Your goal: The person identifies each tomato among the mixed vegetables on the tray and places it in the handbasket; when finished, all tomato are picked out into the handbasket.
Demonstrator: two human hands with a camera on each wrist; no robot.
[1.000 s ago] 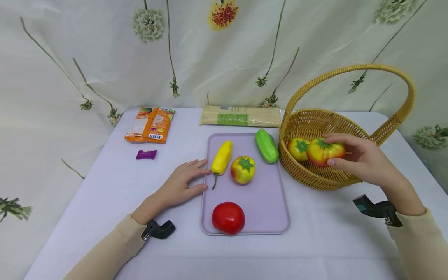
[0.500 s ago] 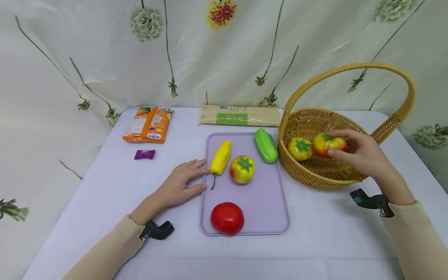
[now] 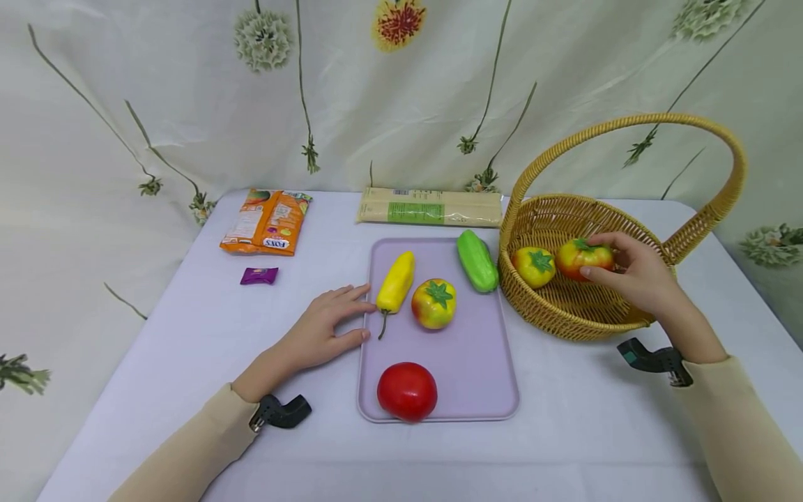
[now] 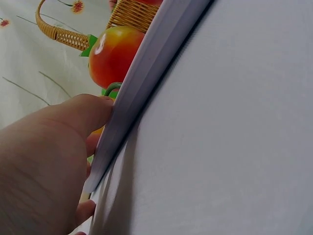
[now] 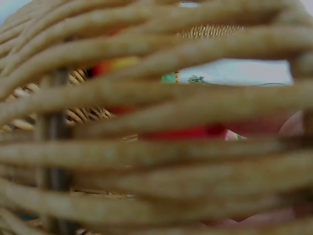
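Note:
In the head view my right hand (image 3: pixel 640 275) is inside the wicker basket (image 3: pixel 564 321), gripping a yellow-red tomato (image 3: pixel 580 261) between thumb and fingers. A second yellow-red tomato (image 3: pixel 534 267) lies in the basket just left of it. Basket weave (image 5: pixel 195 161) fills the right wrist view and hides most of that hand. My left hand (image 3: pixel 323 328) lies at the left edge of the lilac tray (image 3: pixel 464 376), fingers extended, thumb (image 4: pixel 93 110) against its rim. On the tray are a yellow pepper (image 3: pixel 396 282), another yellow-red tomato (image 3: pixel 434 304), a red tomato (image 3: pixel 407 392) and a green cucumber (image 3: pixel 477 261).
A tall arched handle (image 3: pixel 633 122) rises over the basket. Behind the tray lies a long pale packet (image 3: pixel 433 208) with a green label. An orange snack bag (image 3: pixel 266 222) and a small purple-wrapped candy (image 3: pixel 259 276) are at the back left. A flower-print cloth (image 3: pixel 401 104) hangs behind the table.
My right hand has shifted away from me and slightly left with the tomato in its grip, uncovering more of the second tomato in the basket. My left hand stays at the tray edge.

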